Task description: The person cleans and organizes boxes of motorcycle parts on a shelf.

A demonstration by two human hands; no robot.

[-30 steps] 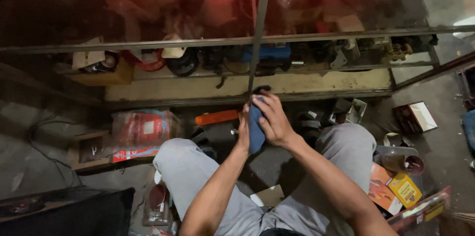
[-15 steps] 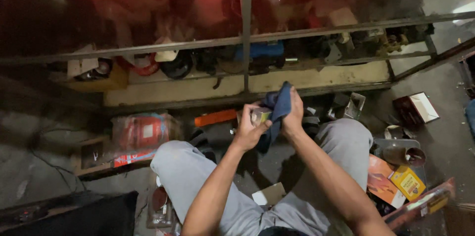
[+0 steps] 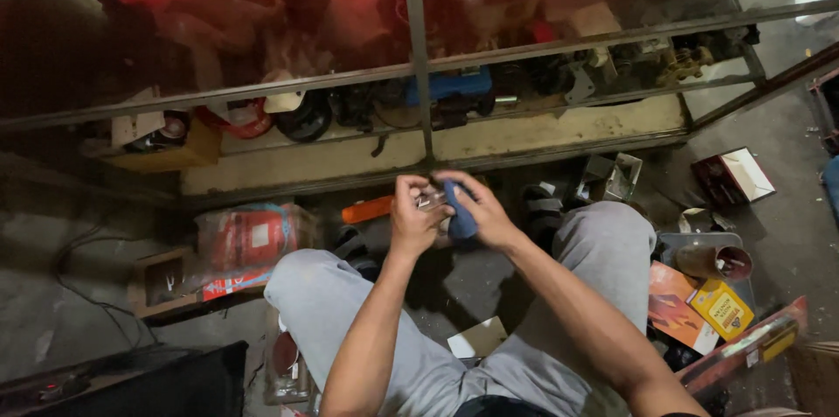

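Observation:
I sit with my knees apart in grey trousers, both hands raised in front of a glass-fronted cabinet. My left hand [image 3: 412,218] grips a small shiny metal part [image 3: 431,199] whose exact shape I cannot make out. My right hand [image 3: 481,211] holds a dark blue cloth [image 3: 460,214] bunched against that part. The two hands touch each other around the part and cloth.
A metal-framed glass cabinet [image 3: 419,50] holds parts on a lit red shelf. On the floor lie an orange-handled tool [image 3: 367,209], a red plastic bag [image 3: 249,242], an open box [image 3: 732,177], a yellow box [image 3: 722,308] and a metal cup [image 3: 718,261].
The blue cloth, spread wide and hanging half a second ago, is now bunched small in my right hand against the part. Both hands have dropped slightly lower.

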